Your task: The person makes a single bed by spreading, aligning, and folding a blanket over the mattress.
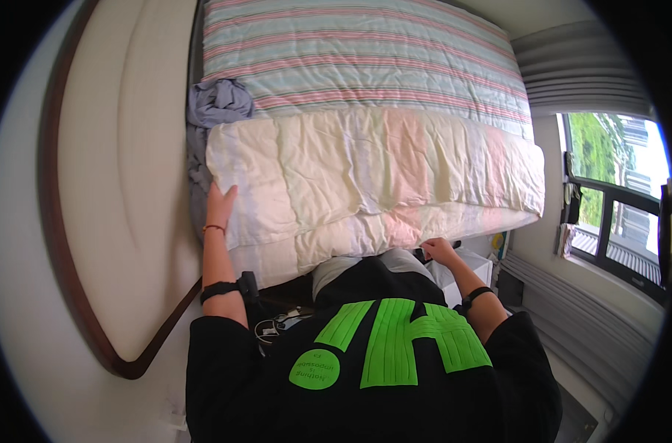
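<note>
A pale quilt with cream, pink and lilac stripes point(325, 160) lies folded across the near end of the bed, its near edge hanging in front of my legs. My left hand point(220, 205) rests against the quilt's left end, thumb apart from the fingers; whether it grips any cloth cannot be told. At the quilt's lower edge, right of my knees, is my right hand point(438, 250), its fingers curled at the hem; its grip is unclear. Beyond the quilt spreads a pink and light blue striped bed cover point(363, 55). Crumpled grey-blue cloth point(220, 102) lies at the bed's left edge.
A padded cream headboard with a dark wooden frame point(52, 183) borders the left side. At right are a window point(613, 205) and grey curtains point(579, 72). A white box point(474, 271) stands beside my right forearm. Cables point(269, 329) lie below my left forearm.
</note>
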A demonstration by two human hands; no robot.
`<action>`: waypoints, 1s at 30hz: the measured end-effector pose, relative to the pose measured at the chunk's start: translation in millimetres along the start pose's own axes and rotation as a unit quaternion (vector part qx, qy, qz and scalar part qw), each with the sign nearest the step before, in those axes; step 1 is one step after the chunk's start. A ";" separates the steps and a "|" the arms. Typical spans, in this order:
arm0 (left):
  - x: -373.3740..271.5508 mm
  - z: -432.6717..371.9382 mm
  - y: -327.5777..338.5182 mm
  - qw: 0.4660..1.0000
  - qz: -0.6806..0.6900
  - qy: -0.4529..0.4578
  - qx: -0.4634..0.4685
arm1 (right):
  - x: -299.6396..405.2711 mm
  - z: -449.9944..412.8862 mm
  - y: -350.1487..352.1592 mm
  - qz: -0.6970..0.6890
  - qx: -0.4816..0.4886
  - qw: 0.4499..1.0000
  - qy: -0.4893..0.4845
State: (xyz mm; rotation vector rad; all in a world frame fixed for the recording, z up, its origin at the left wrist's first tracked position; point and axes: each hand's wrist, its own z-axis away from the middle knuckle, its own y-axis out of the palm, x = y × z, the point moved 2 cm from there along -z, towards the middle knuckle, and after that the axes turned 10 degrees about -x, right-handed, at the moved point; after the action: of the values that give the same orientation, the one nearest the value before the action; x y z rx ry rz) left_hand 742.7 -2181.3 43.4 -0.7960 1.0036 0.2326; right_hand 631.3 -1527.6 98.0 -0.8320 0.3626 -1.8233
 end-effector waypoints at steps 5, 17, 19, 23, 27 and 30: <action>-32.5 27.9 -53.4 0.993 0.103 -0.028 -0.044 | 13.7 13.4 -14.8 -0.094 -0.063 0.993 0.034; 37.0 -146.8 -11.2 0.944 0.193 -0.241 0.118 | -77.7 -67.1 38.4 -0.267 -0.064 0.933 0.233; 31.3 -180.1 0.9 0.945 0.162 -0.263 0.110 | -77.4 -97.9 40.0 -0.409 -0.105 0.858 0.293; 53.5 -242.2 41.3 0.934 0.137 -0.316 0.090 | -118.2 -174.2 38.4 -0.552 -0.247 0.720 0.341; 61.8 -269.8 56.4 0.919 0.114 -0.369 0.076 | -143.6 -222.8 16.9 -0.725 -0.351 0.497 0.323; 74.1 -304.8 36.7 0.957 -0.015 -0.263 0.124 | -147.8 -255.5 -12.7 -0.783 -0.300 0.507 0.198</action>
State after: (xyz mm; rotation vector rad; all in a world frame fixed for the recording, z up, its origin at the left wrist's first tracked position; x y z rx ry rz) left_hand 561.6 -2378.9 -123.6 -0.4804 0.5024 0.2680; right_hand 477.1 -1422.9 -131.2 -1.3991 0.6378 -3.8117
